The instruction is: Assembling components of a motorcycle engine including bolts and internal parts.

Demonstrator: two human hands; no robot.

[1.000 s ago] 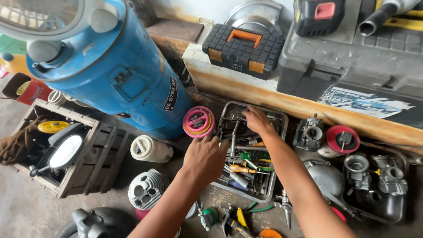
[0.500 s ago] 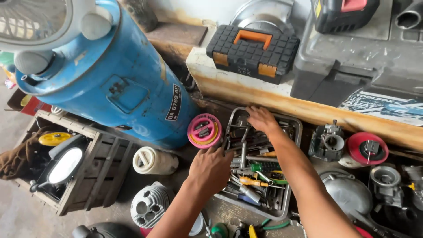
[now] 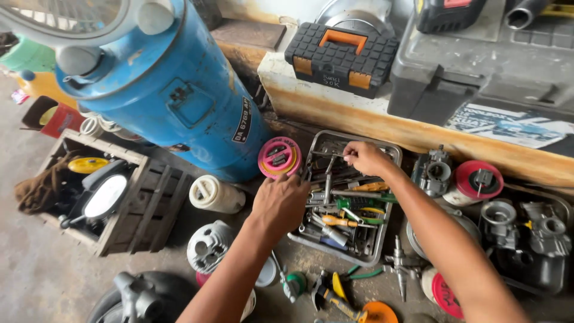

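- left hand [image 3: 281, 203] at near-left edge of metal tool tray [image 3: 382, 248], fingers curled down, grip not visible, cannot tell
- tray on floor, packed with screwdrivers [image 3: 338, 221] and wrenches
- right hand [image 3: 365, 157] at tray's far end, fingers pinched on a thin metal tool [image 3: 327, 154]
- pink spool [image 3: 279, 157] beside tray, against blue drum [image 3: 173, 96]

Both forearms bare, no sleeves/gloves; left hand [image 3: 281, 203], right hand [image 3: 366, 158].

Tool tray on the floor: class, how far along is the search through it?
Done: both hands have reached the metal tool tray. In hand: the right hand pinches a small metal piece at the tray's far end; the left hand rests on its near edge. Left: screwdrivers and other tools lie inside, none lifted out.
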